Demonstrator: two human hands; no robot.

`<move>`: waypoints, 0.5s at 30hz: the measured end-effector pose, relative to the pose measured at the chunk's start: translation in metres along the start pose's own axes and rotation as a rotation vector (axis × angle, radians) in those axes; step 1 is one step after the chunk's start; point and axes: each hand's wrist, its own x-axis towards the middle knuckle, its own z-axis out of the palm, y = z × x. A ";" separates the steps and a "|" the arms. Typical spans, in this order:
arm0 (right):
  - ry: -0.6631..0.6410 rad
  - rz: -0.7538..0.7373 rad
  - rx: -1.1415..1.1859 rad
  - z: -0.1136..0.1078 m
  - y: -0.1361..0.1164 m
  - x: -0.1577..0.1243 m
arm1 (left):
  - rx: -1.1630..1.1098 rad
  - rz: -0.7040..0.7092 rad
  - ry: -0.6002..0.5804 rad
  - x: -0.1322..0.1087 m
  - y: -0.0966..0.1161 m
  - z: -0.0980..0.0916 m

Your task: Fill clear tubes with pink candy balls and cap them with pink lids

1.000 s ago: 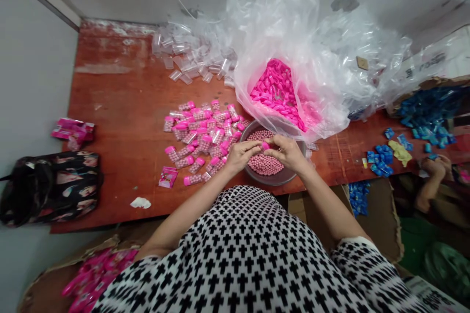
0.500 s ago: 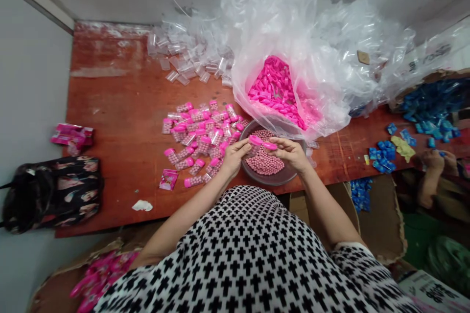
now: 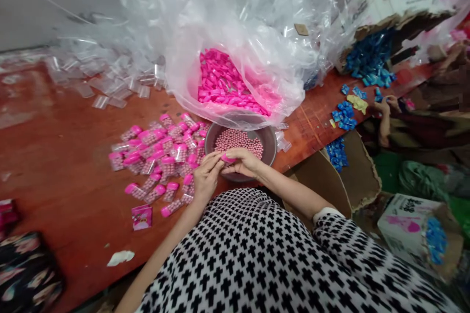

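Note:
My left hand and my right hand meet at the near rim of a round bowl holding small pink beads. Both pinch a small pink-capped container between their fingertips. Left of the bowl lies a pile of filled clear containers with pink caps. Behind the bowl an open clear plastic bag holds loose pink caps.
Empty clear containers lie at the back left of the red-brown table. Another person's hand rests by blue pieces on the right. Cardboard boxes stand at the back right and at the lower right. A dark floral bag sits at bottom left.
The view has swung right and down. My hands have come closer to my body at the bowl's near rim, and the two pink pieces held apart are now together between my fingertips.

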 end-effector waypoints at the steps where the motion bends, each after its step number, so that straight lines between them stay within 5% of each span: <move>1: 0.021 -0.006 0.029 -0.002 0.005 0.002 | 0.023 0.010 -0.012 0.000 0.000 0.001; 7: 0.081 0.039 0.036 -0.013 0.015 0.008 | 0.066 -0.104 -0.107 0.004 -0.005 0.011; 10: 0.137 -0.088 -0.138 -0.026 0.004 -0.009 | -0.023 -0.252 -0.054 0.010 -0.009 0.010; 13: 0.427 -0.372 -0.453 -0.068 -0.014 -0.039 | -0.041 -0.315 0.156 0.019 -0.017 -0.012; 15: 0.778 -0.450 -0.682 -0.113 -0.027 -0.057 | 0.014 -0.296 0.313 0.027 -0.029 -0.037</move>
